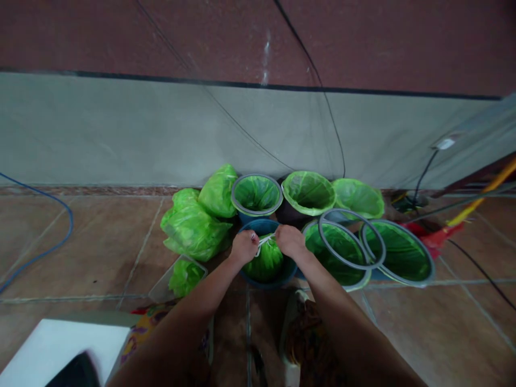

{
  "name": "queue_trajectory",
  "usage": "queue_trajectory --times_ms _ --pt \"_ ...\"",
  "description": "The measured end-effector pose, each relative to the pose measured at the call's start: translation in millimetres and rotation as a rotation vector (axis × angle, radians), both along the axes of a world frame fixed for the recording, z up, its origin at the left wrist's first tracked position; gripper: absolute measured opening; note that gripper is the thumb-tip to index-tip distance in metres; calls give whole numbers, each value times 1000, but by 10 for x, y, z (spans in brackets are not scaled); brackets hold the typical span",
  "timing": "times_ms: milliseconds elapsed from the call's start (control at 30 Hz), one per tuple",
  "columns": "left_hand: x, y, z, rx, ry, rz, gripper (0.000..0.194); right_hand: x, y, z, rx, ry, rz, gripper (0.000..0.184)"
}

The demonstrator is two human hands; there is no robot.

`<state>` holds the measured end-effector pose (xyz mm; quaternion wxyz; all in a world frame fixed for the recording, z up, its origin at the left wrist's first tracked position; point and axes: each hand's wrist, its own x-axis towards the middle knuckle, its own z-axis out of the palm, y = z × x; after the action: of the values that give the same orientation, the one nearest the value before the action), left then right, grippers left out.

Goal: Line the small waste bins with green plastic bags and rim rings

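Observation:
Both my hands are over a blue bin (287, 271) that holds a full green plastic bag (266, 260). My left hand (243, 247) is closed, pinching a thin white drawstring (266, 240) at the bag's top. My right hand (289, 240) is closed on the other end of the same string. The string runs taut between the two hands, just above the gathered mouth of the bag.
Several bins lined with green bags (308, 192) stand against the grey wall, some with grey rings (347, 239). Two tied green bags (193, 226) lie at the left, by a clear tub (177, 277). Cables cross the tiled floor; a white box (60, 344) sits at the lower left.

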<state>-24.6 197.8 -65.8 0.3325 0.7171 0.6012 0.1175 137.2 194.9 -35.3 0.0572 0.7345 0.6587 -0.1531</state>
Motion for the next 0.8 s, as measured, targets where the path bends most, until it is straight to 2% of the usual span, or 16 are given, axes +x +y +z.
queue_trajectory --times_ms 67,100,200,233,267,333,400,433,533,600,700,800 --pt "-5 -19 -34 -40 -37 -40 26 25 23 -4 7 36 25 29" --pt "-3 -35 -62 -55 -64 -62 35 29 30 -4 14 61 48 29" --pt "32 -100 -189 -95 -161 -106 81 1 25 -30 13 194 131 30" --pt "52 -121 -241 -102 -203 -120 86 -18 16 -51 12 259 157 30" --pt "74 -139 -293 -109 -250 -130 80 -37 6 -75 13 326 179 30" --pt "120 -160 -389 -150 -353 -96 44 -62 -11 -123 22 442 194 29" --pt "160 -163 -462 -211 -427 -19 8 -59 -16 -151 29 511 184 29" --pt "176 -157 -486 -250 -471 46 3 -48 -15 -153 30 530 177 29" --pt "212 -115 -494 -331 -642 249 10 -4 -18 -121 50 579 142 26" --pt "226 -69 -440 -348 -726 353 8 13 -43 -91 73 626 177 40" --pt "221 7 -290 -408 -862 461 8 -1 -108 -59 49 675 348 71" --pt "189 57 -140 -585 -1029 566 12 -46 -146 -32 -15 635 399 77"
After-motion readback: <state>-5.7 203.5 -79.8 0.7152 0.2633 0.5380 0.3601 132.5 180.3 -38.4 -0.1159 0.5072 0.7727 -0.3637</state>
